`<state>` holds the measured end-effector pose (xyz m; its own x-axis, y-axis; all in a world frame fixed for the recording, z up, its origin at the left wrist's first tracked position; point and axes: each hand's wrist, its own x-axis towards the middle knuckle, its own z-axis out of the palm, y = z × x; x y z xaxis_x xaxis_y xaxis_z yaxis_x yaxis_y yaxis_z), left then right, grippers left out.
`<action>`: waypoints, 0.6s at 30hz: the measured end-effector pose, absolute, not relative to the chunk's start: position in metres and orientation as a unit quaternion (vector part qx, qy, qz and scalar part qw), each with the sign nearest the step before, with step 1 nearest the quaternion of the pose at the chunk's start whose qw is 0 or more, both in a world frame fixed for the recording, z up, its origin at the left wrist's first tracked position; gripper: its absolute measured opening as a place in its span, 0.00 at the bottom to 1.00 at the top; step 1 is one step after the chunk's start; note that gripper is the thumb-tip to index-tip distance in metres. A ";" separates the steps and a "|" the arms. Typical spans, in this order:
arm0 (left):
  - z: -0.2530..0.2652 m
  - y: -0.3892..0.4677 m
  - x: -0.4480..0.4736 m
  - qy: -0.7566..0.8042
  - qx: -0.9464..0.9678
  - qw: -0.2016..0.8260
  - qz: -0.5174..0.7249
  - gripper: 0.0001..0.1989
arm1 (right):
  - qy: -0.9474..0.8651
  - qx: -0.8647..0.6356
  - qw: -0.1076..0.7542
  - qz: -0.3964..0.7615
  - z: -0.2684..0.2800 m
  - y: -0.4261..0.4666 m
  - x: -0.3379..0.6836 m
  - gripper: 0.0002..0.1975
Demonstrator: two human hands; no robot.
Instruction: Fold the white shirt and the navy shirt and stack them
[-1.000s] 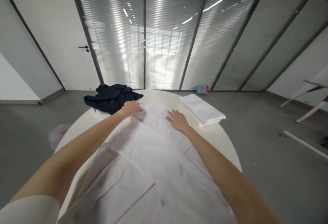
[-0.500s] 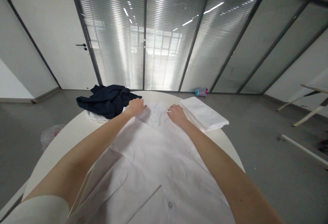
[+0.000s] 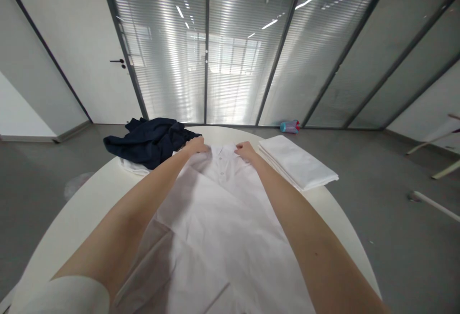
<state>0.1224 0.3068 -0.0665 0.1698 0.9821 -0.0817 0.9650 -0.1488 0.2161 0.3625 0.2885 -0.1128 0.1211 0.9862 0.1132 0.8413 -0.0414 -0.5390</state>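
A white button-up shirt lies spread over the round table, its collar end at the far side and its hem toward me. My left hand is closed on the shirt's left shoulder area, beside a dark navy garment. At the opposite shoulder, close to the collar, my right hand pinches the fabric with curled fingers. Small buttons run down the placket between the two hands. Both forearms stretch along the shirt's sides, and the fingertips are partly hidden by the cloth.
The crumpled navy garment rests on white cloth at the far left of the white table. Folded white fabric lies at the right. Beyond, on the floor, are a blue and red object and a clear plastic bag.
My right hand's fingers, earlier spread on the shirt, have curled onto its shoulder. The shirt's top looks straighter and has shifted slightly away from me. The view has turned slightly left.
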 end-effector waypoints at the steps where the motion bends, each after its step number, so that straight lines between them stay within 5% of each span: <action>1: -0.067 0.309 0.122 0.643 0.756 0.115 0.044 0.23 | -0.650 -0.697 0.264 0.148 -0.112 0.289 0.364 0.10; 6: -0.062 0.306 0.121 0.634 0.758 0.116 0.094 0.12 | -0.659 -0.658 0.343 0.125 -0.105 0.280 0.370 0.11; 11: -0.051 0.278 0.117 0.567 0.792 0.084 0.210 0.22 | -0.662 -0.645 0.370 0.092 -0.102 0.252 0.373 0.09; 14: -0.057 0.251 0.107 0.456 0.844 0.050 0.278 0.23 | -0.676 -0.645 0.350 0.068 -0.107 0.230 0.371 0.09; 18: -0.081 0.221 0.089 0.324 0.922 -0.006 0.212 0.25 | -0.736 -0.623 0.261 0.043 -0.116 0.201 0.370 0.12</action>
